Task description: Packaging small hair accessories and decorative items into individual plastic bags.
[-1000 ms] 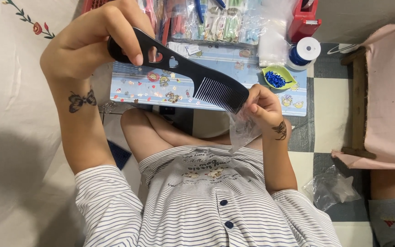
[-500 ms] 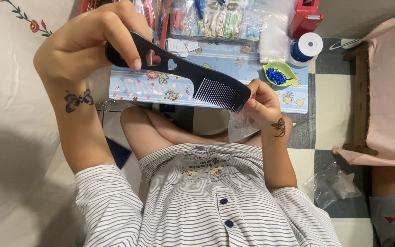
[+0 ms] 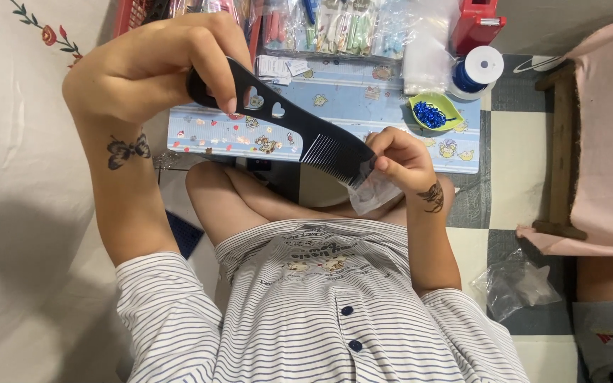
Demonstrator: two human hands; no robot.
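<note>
left hand [image 3: 154, 67]: wrapped around the black comb [image 3: 285, 128] handle, held up over the lap | right hand [image 3: 402, 159]: pinching the comb's teeth end and a clear little bag [image 3: 376, 193] | bag mostly hidden behind fingers | blue bench [image 3: 349, 106] behind, top edge cut off | green dish [image 3: 434, 110] of blue beads near

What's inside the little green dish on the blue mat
The green dish holds a small heap of shiny blue bits, maybe beads or sequins. They cover its middle, so the bottom under them is hidden.
</note>
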